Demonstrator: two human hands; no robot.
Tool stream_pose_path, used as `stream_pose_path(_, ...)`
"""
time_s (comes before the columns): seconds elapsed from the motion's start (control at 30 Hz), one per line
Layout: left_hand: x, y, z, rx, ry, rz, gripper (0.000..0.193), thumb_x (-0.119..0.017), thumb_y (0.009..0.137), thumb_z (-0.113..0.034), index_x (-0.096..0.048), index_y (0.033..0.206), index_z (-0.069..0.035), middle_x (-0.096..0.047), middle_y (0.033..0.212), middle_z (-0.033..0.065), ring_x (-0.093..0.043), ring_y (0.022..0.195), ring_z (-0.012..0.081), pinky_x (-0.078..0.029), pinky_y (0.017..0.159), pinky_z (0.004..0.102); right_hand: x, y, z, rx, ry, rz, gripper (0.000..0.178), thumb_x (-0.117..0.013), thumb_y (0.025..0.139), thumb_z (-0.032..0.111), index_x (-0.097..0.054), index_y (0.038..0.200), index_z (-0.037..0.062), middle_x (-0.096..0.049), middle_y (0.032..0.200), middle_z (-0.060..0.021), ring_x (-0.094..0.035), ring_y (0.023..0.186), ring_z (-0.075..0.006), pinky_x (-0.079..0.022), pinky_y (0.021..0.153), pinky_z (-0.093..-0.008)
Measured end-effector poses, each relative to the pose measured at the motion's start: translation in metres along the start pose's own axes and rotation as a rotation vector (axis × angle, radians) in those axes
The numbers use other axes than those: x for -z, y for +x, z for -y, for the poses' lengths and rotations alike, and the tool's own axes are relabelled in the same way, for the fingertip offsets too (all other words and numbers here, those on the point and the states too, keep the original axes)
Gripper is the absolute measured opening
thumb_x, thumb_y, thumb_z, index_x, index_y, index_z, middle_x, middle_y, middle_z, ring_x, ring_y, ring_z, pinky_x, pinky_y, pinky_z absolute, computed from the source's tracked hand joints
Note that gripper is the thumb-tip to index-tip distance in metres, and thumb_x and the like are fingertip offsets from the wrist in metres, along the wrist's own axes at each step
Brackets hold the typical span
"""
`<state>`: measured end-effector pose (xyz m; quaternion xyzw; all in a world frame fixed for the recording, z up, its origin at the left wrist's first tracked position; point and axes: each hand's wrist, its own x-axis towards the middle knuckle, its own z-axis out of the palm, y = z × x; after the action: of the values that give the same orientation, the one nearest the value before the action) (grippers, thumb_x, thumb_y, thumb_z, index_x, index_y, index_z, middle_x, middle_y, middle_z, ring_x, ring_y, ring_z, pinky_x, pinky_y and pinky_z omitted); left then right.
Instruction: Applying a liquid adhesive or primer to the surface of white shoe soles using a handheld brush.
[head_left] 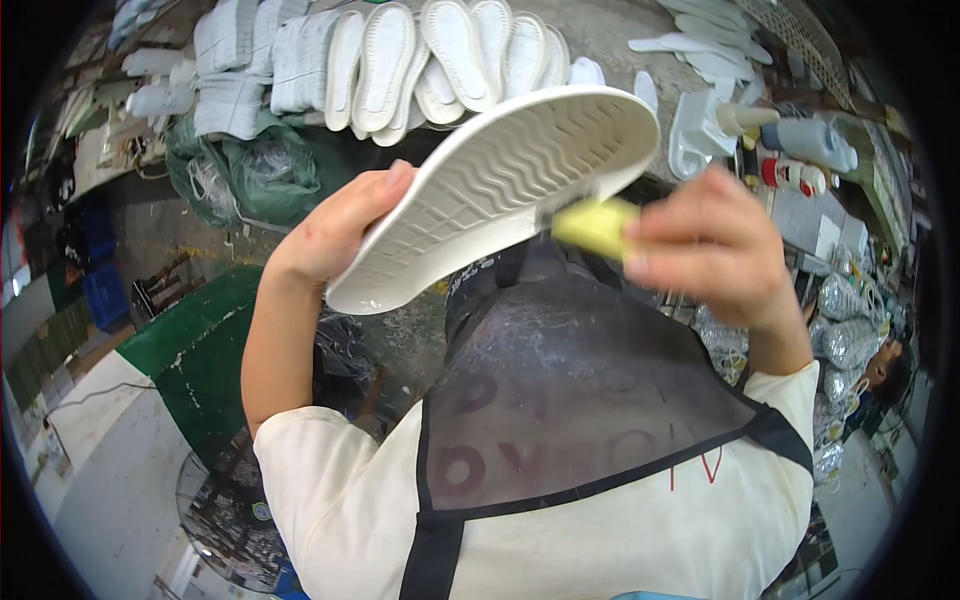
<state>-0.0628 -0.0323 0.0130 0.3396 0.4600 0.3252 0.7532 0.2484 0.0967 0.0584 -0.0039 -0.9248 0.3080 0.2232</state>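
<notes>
A large white shoe sole [500, 170] is tilted up in front of my chest, its wavy and gridded tread showing. My left hand [345, 220] is closed around its left edge, thumb near the upper rim. In my right hand [715, 245] a small yellow brush-like tool [597, 228] is pinched between fingers and thumb. Motion smears this hand and the tool, whose dark tip is at the sole's lower side wall. Whether the tip touches the wall I cannot tell. A dark see-through apron [560, 370] hangs below the sole.
Several white soles [385, 60] stand in a row on the far bench, beside grey-white stacked bundles [225, 100]. At the right are a white pouring container [700, 130], a blue bottle [815, 140] and a red-and-white bottle [793, 176]. Green bags [260, 160] sit at the left.
</notes>
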Motion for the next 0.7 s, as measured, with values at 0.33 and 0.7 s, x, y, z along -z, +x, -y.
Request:
stream_pose_path(0.33,-0.046,0.053,-0.032,0.116,0.224,0.026,0.067,-0.045,0.092,-0.053,-0.050,0.128,0.003,-0.063,0.107,0.0158,-0.060,0.096,0.0189,-0.047,0.085,0.0299,0.008,-0.055,-0.046,-0.301,0.439,-0.226,0.029,-0.055,0.077,-0.009,-0.067,0.100,0.0029,-0.065,0.100,-0.0109,-0.057,0.109,-0.0313,-0.044,0.093,-0.0369)
stream_pose_path(0.7,-0.104,0.173,0.089,-0.290,-1.014,-0.017,0.076,-0.033,0.091,-0.061,-0.024,0.146,-0.009,-0.033,0.144,0.0190,-0.048,0.117,0.0414,-0.044,0.092,0.0545,-0.074,-0.232,-0.150,-1.165,0.443,-1.380,0.022,-0.055,0.087,0.000,-0.063,0.107,-0.0001,-0.064,0.093,-0.0037,-0.057,0.083,-0.0102,-0.044,0.072,-0.0220)
